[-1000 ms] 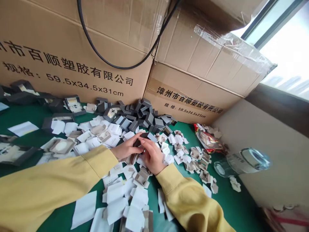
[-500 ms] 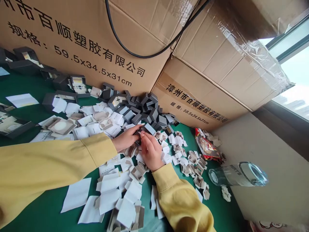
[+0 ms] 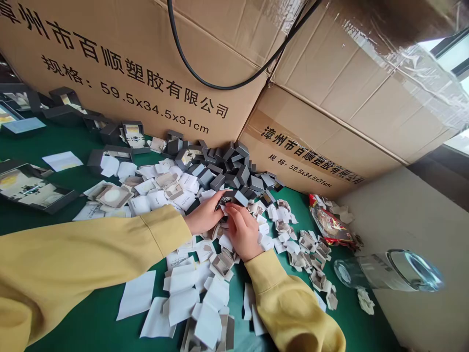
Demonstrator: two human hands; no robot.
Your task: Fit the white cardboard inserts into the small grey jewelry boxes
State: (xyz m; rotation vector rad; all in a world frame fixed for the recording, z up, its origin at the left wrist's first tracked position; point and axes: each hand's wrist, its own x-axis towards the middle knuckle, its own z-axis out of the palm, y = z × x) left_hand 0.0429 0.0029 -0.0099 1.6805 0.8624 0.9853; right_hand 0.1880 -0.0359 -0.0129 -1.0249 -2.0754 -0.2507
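Observation:
In the middle of the head view, my left hand (image 3: pixel 207 214) is closed around a small black box (image 3: pixel 227 197), whose lid looks raised. My right hand (image 3: pixel 244 233) meets it from the right, fingertips pinched together at the box's near edge. A bit of white shows between the two hands, but what the right fingertips hold is mostly hidden. Just beyond my fingers lies a heap of small black boxes (image 3: pixel 234 168). Folded white card inserts (image 3: pixel 222 264) lie below and around both hands, some showing grey undersides.
Large cardboard cartons (image 3: pixel 146 63) wall off the back, with a black cable (image 3: pixel 220 87) hanging before them. Larger open black boxes (image 3: pixel 40 188) stand left on the green table (image 3: pixel 91 322). At right are a red snack bag (image 3: pixel 330 225) and a clear bottle (image 3: pixel 388 270).
The view has swung slightly left, so everything sits further right. Both hands stay together at the small black box, with the right fingers shifted a little over it.

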